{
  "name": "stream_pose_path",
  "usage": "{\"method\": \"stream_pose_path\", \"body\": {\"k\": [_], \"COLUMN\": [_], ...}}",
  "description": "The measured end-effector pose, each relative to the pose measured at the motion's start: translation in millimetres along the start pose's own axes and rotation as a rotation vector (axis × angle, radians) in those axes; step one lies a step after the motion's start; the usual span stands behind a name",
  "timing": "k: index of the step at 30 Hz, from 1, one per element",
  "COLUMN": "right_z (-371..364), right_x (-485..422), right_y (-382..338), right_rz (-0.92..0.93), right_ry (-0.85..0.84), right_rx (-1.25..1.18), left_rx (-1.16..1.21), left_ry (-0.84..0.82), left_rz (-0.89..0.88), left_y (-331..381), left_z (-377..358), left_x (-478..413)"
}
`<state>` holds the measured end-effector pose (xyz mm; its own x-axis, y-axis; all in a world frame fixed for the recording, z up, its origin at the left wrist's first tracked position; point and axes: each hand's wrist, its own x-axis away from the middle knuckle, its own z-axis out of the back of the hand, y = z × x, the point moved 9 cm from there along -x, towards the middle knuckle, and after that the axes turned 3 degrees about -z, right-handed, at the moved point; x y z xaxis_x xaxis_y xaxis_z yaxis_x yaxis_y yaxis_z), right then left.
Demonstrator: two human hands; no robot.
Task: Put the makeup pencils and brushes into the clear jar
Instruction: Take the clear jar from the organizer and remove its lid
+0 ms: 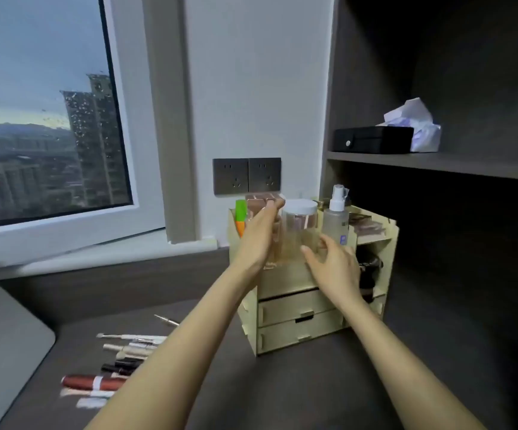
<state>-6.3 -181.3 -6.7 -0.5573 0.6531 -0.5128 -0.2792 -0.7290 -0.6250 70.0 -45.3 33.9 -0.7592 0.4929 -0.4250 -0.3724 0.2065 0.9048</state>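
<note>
**Both hands reach for the jar on the organizer**

The clear jar (300, 231), capped with a white lid (301, 206), stands on top of the wooden organizer (298, 308) at the desk's back edge, just beside a spray bottle (336, 215). The left hand (259, 235) lies open along the jar's left side, fingers extended; whether it touches is blurred. The right hand (335, 268) is spread open at the jar's lower right, not yet closed on it. The pencils and brushes (121, 361) lie in a loose row near the desk's (282, 383) front left, well apart from the jar.

The jar looks like light, rigid, smooth plastic, so probably slippery. A two-sided hold around the body below the lid seems safest; the lid must come off first. The pencils are thin, stiff and light, best pinched mid-shaft.
</note>
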Motion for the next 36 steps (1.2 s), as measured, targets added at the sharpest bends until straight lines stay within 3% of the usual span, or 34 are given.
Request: {"method": "stream_pose_path", "body": {"k": [9,13,20,23,26,29,33,35,36], "right_z": [-15.4,8.1,62.3,53.3,21.5,-8.2,-52.1,-66.5,-69.6], "right_x": [-20.0,-14.0,32.3,63.9,100.7,145.8,213.3,235.8,238.2], "right_y": [-3.5,-18.4,-77.7,-97.5,-109.1,-113.5,-131.5,-139.2,-141.1], "right_rz": [0.063,0.104,0.225,0.222,0.169,0.186,0.397,0.447,0.375], "right_ry": [0.110,0.200,0.315,0.141,-0.094,-0.200,-0.478,-0.631,-0.687], "right_rx": [0.065,-0.178,-0.419,-0.580,-0.717,-0.619,-0.435,-0.477,-0.595], "left_rx": [-0.065,-0.028,-0.096,-0.195,-0.179,-0.194,-0.278,-0.349,-0.424], "left_ry": [-0.040,-0.066,-0.034,-0.044,-0.069,-0.029,0.111,0.152,0.160], "left_rz": [-0.072,-0.148,-0.472,-0.469,-0.351,-0.188,-0.088,-0.056,-0.057], "left_y": [-25.6,-3.4,78.0,82.8,67.8,38.7,5.3,-6.5,-9.2], "left_z": [-8.3,-5.7,32.7,55.7,81.1,108.5,155.7,179.6,189.2], "left_x": [-27.2,-17.7,34.7,67.3,102.5,143.5,197.2,217.8,226.4]}}
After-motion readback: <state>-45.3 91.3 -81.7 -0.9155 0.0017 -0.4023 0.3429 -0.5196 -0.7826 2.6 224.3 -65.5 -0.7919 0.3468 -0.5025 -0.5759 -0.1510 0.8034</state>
